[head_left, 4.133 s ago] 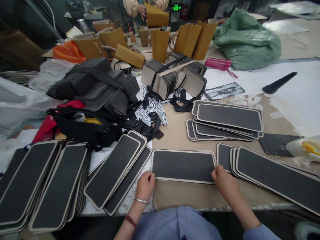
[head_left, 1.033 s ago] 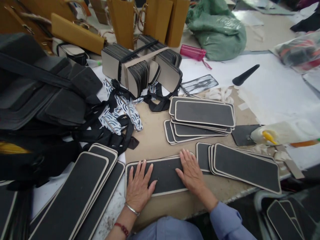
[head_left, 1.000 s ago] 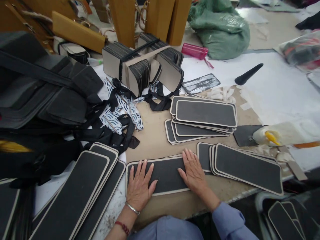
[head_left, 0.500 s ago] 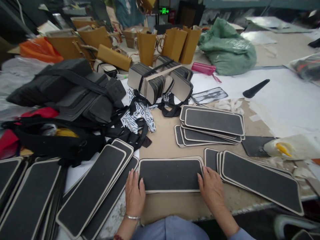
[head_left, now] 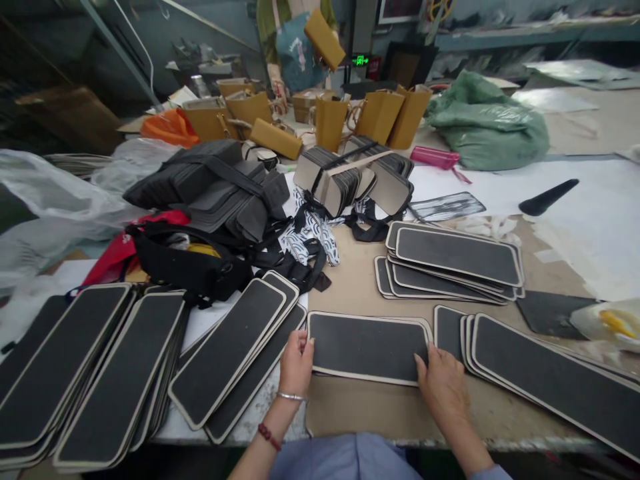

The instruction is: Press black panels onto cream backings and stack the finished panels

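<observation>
A small stack of black rectangular panels with rounded corners and pale edges lies crosswise in front of me. My left hand is closed on its left end, thumb on top and fingers curled at the edge. At the opposite end my right hand grips the short edge, thumb over the black face, the other fingers partly hidden. Close beside my left hand, a slanted pile of like panels fans out. Another fanned pile lies just right of my right hand.
More panel piles stand at left and behind. Dark bundled pieces, a black strap bag and strapped panels lie farther back. Tan bags, a green sack and a person are beyond.
The view has tilted up and swung left, so things sit farther right. My left hand has gone from lying flat with fingers stretched to gripping the stack's left end; the stack now tilts slightly.
</observation>
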{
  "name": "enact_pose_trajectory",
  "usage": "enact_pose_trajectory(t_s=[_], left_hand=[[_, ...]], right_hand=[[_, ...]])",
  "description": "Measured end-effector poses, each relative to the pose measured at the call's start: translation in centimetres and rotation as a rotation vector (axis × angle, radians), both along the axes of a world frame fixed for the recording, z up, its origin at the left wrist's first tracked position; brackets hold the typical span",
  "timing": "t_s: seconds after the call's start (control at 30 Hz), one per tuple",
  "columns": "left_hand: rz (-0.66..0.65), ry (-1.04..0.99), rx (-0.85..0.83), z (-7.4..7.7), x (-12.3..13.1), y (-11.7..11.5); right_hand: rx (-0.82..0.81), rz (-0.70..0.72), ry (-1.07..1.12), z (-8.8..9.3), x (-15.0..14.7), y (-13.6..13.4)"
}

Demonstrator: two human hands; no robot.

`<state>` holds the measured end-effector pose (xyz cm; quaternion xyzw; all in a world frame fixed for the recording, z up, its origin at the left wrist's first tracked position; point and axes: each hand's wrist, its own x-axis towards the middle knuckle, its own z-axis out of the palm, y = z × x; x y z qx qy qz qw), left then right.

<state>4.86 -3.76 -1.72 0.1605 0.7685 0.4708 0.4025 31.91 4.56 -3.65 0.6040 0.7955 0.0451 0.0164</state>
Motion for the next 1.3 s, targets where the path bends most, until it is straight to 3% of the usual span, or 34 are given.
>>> enact_pose_trajectory(t_s=[0.27, 0.4, 0.5, 0.6, 0.73, 0.87, 0.97, 1.07, 1.2, 1.3], left_hand=[[-0.015, -0.516, -0.049, 0.0, -1.0, 1.5], [-0.009, -0.654, -0.063, 0.0, -1.7, 3.0], [0.004, -0.692, -0.074, -0.1, -1.9, 3.3], [0.014, -0.708, -0.085, -0.1, -1.8, 3.1], [0.032, -0.721, -0.115, 0.2, -1.8, 3.1], [0.074, -0.725, -0.152, 0.1, -1.7, 3.3], [0.126, -0.734, -0.195, 0.0, -1.5, 3.2], [0.196, -0.746, -0.158, 0.2, -1.1, 2.9], [0.211, -0.827, 0.009, 0.4, -0.5, 2.6], [0.195, -0.812, -0.035, -0.3, 0.0, 2.7]], right_hand=[[-0.019, -0.036, 0.014, -0.2, -0.3, -0.2], [-0.050, -0.082, -0.010, 0.5, -0.3, -0.1], [0.015, -0.082, 0.004, 1.6, -0.8, -0.9], [0.116, 0.071, 0.131, 2.4, -3.0, -3.1], [0.044, 0.358, 0.283, 1.5, -7.7, -5.9], [0.124, 0.426, 0.293, -1.1, -10.4, -6.2], [0.129, 0.443, 0.271, -1.5, -10.6, -5.3], [-0.011, 0.438, 0.221, 1.1, -10.8, -4.0], [-0.267, 0.337, 0.148, 7.2, -11.3, -1.6], [-0.384, 0.270, 0.082, 11.1, -11.3, 0.1]])
